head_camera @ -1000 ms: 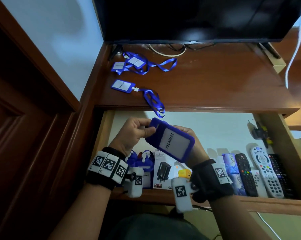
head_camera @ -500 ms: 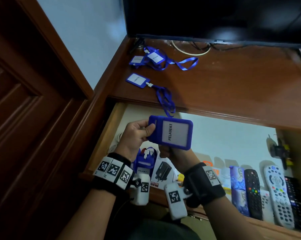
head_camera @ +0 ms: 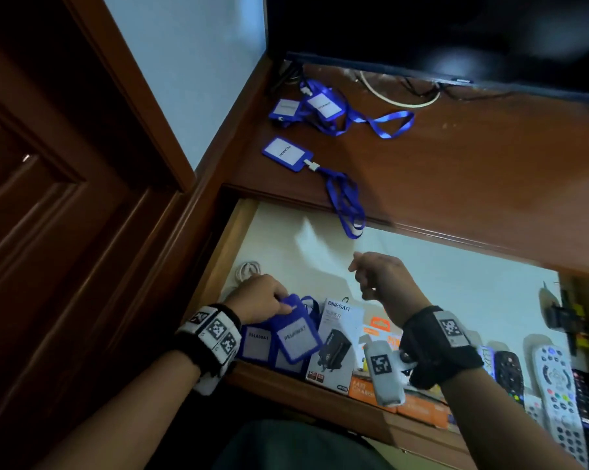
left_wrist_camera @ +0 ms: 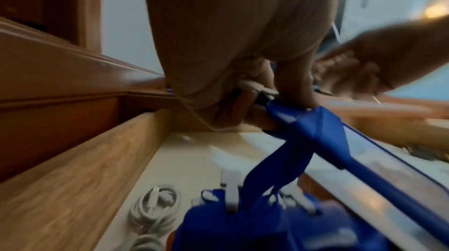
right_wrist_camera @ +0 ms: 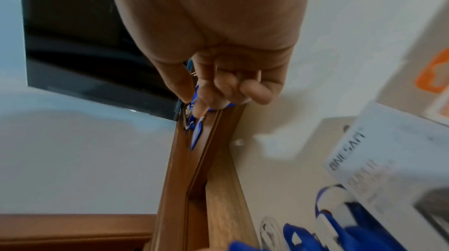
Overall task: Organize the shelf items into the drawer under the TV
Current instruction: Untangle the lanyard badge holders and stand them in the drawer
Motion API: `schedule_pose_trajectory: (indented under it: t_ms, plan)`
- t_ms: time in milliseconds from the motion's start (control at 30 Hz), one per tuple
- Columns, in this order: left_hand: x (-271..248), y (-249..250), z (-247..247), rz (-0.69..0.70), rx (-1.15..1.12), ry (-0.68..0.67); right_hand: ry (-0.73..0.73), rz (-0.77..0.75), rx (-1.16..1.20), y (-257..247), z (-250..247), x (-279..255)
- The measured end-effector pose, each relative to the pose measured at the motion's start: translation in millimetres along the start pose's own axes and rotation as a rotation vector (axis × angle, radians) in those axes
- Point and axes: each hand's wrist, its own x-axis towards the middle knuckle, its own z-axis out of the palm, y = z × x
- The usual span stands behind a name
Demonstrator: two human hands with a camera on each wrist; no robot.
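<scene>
The badge holder (head_camera: 294, 337) sits at the lower left of the head view, in the front left corner of the open drawer (head_camera: 218, 266), leaning on other badges beside a charger box (head_camera: 337, 347). The left hand (head_camera: 262, 300), knuckles up, pinches its top edge. The right hand (head_camera: 381, 276) hovers mid-frame above the drawer, fingers loosely curled, holding nothing.

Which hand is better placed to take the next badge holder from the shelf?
The right hand, probably. It holds nothing and is raised near the lanyard hanging over the shelf edge; the left hand grips a badge holder in the drawer.
</scene>
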Motion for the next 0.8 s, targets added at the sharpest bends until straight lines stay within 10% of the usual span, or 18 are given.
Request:
schedule_pose_trajectory:
  t_ms: [300,567,800]
  plan:
    - [29,2,24,0.212,0.605,-0.292,0.028,-0.245,-0.367,-58,38,74]
    - [50,-1,27,0.350,0.576,-0.317,0.242,-0.497,-1.049,-83,79,161]
    - [62,-4,27,0.375,0.607,-0.295,0.040,-0.449,-1.221,-85,95,190]
